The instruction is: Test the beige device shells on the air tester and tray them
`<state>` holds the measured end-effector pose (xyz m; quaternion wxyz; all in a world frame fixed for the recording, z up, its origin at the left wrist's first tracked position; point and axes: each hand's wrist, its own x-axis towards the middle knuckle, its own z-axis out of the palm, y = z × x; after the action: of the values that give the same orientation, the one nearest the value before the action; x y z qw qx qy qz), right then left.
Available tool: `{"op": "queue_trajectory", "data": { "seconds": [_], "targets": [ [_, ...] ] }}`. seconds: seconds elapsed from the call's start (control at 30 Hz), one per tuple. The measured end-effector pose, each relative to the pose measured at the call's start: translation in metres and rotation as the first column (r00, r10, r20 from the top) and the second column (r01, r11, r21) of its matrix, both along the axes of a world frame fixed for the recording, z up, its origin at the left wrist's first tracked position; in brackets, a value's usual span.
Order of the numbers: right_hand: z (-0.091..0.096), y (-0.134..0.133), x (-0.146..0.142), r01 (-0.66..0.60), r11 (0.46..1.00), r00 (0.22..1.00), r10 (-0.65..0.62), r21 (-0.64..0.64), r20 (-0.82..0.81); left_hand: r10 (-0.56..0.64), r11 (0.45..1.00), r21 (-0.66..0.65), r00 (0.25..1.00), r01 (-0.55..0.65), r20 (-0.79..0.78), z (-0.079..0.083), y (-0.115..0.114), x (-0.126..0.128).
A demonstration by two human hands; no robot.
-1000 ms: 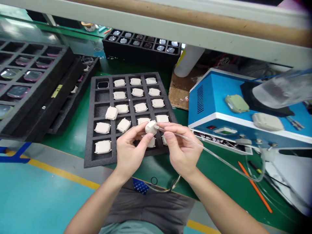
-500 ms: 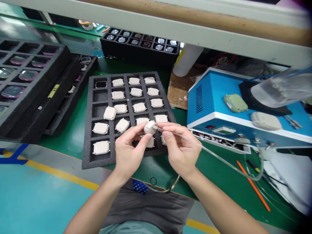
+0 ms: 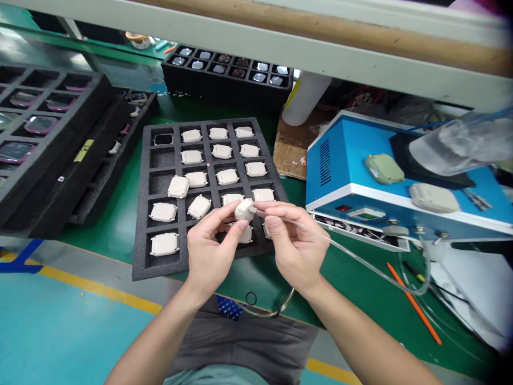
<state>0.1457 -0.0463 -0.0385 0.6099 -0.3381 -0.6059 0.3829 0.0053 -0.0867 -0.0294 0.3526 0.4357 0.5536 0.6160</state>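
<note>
Between the thumb and fingers of my left hand (image 3: 214,240) is a cream watch case (image 3: 243,209), turned with its side toward me. My right hand (image 3: 298,240) pinches the end of a clear thin tube (image 3: 352,255), whose tip meets the side of the case. Beneath both hands lies a dark grey foam tray (image 3: 140,235) with cream watch cases in most compartments. One loose case (image 3: 178,187) rests across a divider on the left. A dark-screened watch (image 3: 163,139) sits in the far left compartment.
At right stands a blue machine (image 3: 332,160) with a green case (image 3: 383,168) and a cream case (image 3: 435,198) on top. Stacked foam trays (image 3: 92,123) fill the left. A black tray (image 3: 224,88) and white bottle (image 3: 306,99) stand behind. An orange stick (image 3: 414,305) lies at right.
The whole view has shifted slightly, so things appear a little further left. Both hands keep the same hold on the watch case and the tube.
</note>
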Motion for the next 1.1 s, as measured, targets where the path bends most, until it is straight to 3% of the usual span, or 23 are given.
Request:
{"op": "queue_trajectory", "data": {
  "seconds": [0.7, 1.1],
  "targets": [
    [0.001, 0.002, 0.000, 0.006, 1.000, 0.999, -0.006, 0.005, 0.038, 0.009, 1.000, -0.014, 0.999, -0.009, -0.036, 0.002, 0.002, -0.001],
    [0.004, 0.013, -0.004, -0.020, 0.999, 1.000, 0.020, 0.047, 0.011, 0.083, 0.996, -0.036, 0.994, -0.086, -0.067, 0.005, 0.009, -0.001]
  ]
}}
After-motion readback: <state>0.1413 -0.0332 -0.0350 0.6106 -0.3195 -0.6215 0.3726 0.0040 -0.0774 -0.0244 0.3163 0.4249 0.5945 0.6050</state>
